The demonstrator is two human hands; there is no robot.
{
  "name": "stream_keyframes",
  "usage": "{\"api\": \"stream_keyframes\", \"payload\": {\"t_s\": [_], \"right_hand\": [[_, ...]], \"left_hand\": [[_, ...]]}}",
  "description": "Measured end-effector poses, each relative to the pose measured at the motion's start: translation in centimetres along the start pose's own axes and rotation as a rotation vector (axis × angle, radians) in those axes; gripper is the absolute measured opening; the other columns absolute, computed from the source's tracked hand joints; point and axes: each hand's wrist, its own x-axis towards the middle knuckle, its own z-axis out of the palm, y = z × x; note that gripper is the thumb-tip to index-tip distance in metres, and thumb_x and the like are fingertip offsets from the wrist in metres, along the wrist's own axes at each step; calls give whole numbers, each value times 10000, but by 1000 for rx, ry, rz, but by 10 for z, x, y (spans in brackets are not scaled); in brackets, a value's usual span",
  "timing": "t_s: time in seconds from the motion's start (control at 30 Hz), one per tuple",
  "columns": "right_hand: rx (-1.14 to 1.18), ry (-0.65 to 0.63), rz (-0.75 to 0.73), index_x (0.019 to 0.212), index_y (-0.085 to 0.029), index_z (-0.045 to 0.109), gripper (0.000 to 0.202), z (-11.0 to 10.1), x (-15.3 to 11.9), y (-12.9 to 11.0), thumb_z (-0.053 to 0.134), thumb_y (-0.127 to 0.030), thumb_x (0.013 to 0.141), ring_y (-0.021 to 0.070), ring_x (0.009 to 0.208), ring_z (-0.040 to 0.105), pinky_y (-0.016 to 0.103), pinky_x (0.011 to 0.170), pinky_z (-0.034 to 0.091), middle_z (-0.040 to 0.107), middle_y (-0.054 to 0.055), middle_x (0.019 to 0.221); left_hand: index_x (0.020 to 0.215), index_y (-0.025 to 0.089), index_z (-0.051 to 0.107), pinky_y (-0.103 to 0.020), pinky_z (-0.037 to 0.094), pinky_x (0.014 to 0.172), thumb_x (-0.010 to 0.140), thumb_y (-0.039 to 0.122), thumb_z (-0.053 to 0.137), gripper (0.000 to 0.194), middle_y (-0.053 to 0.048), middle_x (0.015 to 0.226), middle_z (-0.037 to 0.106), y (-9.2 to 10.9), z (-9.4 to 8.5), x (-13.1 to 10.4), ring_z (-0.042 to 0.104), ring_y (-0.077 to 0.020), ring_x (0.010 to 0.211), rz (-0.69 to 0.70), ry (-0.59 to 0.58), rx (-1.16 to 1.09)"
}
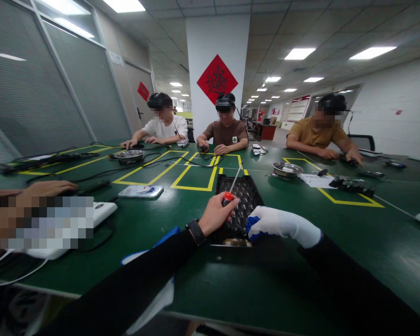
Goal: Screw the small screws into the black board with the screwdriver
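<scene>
My left hand [215, 212], bare with a dark watch at the wrist, is closed around the red and black handle of a screwdriver [236, 178]. Its metal shaft points up and away from me. Beneath it lies a black tray-like case [247, 198] with a patterned inside; a brownish strip [236, 242] shows at its near end. My right hand [276, 224] wears a white glove with blue fingers. Those fingers are curled at the case's right side, and whatever they hold, if anything, is hidden. Beside my left forearm rests a blue and white glove [161, 242].
Left of the case are a phone [141, 191] and a white device [103, 212] with a cable, near another person's hand [51, 189]. Metal bowls [287, 170] and black parts [353, 185] lie farther off. Three people sit across the green table [203, 289].
</scene>
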Motion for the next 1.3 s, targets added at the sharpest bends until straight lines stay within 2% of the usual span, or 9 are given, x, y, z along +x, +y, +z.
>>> {"api": "stream_keyframes", "payload": {"t_s": [0.2, 0.43, 0.63, 1.0, 1.3], "right_hand": [[-40, 54, 26, 697, -163, 609, 270, 1, 3, 2, 635, -390, 553, 104, 574, 493, 193, 487, 384, 573, -7, 680], [36, -27, -3, 685, -167, 612, 264, 0, 4, 7, 626, -404, 570, 99, 562, 497, 192, 507, 394, 567, -21, 640], [39, 31, 6, 656, -155, 591, 243, 0, 6, 8, 626, -383, 580, 99, 561, 500, 193, 511, 402, 566, -15, 640], [2, -2, 26, 746, -167, 628, 314, -1, 1, 2, 657, -415, 556, 124, 633, 523, 196, 536, 407, 587, 0, 689], [-2, -20, -14, 710, -156, 630, 274, 0, 4, 4, 635, -395, 576, 101, 587, 504, 195, 532, 403, 582, -6, 682]], "left_hand": [[884, 133, 569, -177, 410, 417, 750, 450, 493, 352, 20, 571, 520, -2, 0, 0, 480, -67, 423, -2, 4, 1], [886, 132, 565, -177, 410, 423, 761, 454, 477, 356, 17, 577, 519, 0, 0, 0, 487, -67, 426, 19, -4, 28], [897, 131, 563, -179, 405, 425, 756, 453, 483, 360, 17, 572, 526, 0, -1, 0, 486, -68, 417, 6, -6, 30], [874, 124, 569, -179, 393, 422, 751, 439, 493, 346, 18, 557, 530, 1, 0, -1, 479, -66, 408, -2, 13, 21], [881, 124, 571, -180, 395, 431, 754, 446, 488, 356, 16, 565, 533, 0, 0, -1, 480, -64, 411, 7, 8, 30]]}}
